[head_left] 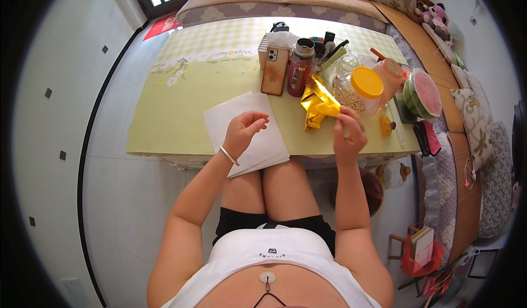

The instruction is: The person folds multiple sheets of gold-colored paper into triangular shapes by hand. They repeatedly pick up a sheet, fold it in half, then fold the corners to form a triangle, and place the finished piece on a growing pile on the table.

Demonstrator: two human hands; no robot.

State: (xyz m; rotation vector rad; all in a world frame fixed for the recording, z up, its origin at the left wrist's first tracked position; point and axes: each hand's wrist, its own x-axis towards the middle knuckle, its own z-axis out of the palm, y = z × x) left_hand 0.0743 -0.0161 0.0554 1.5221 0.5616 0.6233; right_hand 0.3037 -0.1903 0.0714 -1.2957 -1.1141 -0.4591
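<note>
A crumpled piece of shiny gold foil (318,104) hangs over the table, its right corner pinched in my right hand (350,133). Part of it lies against the red flask (301,69) behind. My left hand (248,133), wearing a silver bangle, hovers above a stack of white paper (263,151); its fingers are loosely bent, a little apart, and nothing shows between them. The paper reaches past the table's near edge onto my lap. Right of the foil stands a jar with a yellow lid (366,83), partly filled with small pale pieces.
A phone (275,71) leans upright left of the flask. To the right are a pinkish jar (388,74), a cut watermelon (424,94) and a small yellow figure (387,125). The table's green cloth (170,116) spreads leftward. Below the right side stands a dark round bin (365,192).
</note>
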